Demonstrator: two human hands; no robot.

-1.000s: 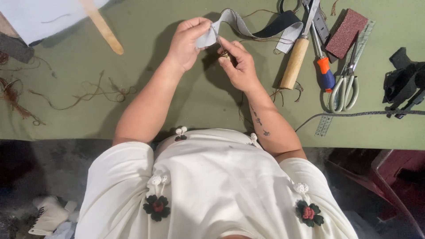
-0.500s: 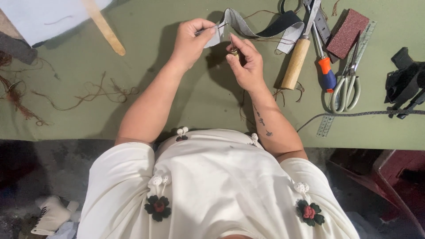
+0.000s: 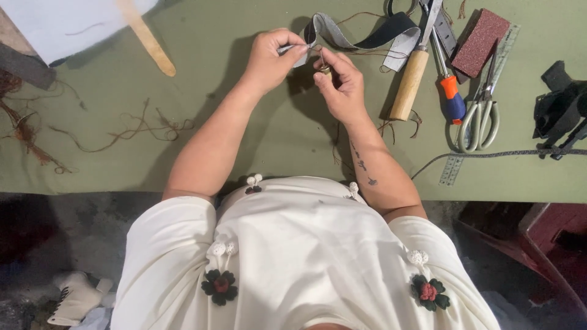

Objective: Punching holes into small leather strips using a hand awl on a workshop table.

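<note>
My left hand (image 3: 274,58) pinches the near end of a grey and black leather strap (image 3: 361,33) that curls away across the green table (image 3: 244,140). Close beside it, my right hand (image 3: 340,82) holds a small brass-coloured tool (image 3: 324,67) with a thin point aimed up at the strap's end. A brown thread hangs down from my right hand toward the table's front edge.
To the right lie a wooden-handled tool (image 3: 408,82), an orange-handled screwdriver (image 3: 451,98), scissors (image 3: 480,113), a metal ruler (image 3: 455,165), a brown sanding block (image 3: 480,43) and a black clamp (image 3: 559,110). A wooden stick (image 3: 147,40), white sheet (image 3: 55,24) and loose brown threads (image 3: 116,131) lie left.
Both hands have drawn closer together over the strap's end. My right hand has brought the small tool up against the strap.
</note>
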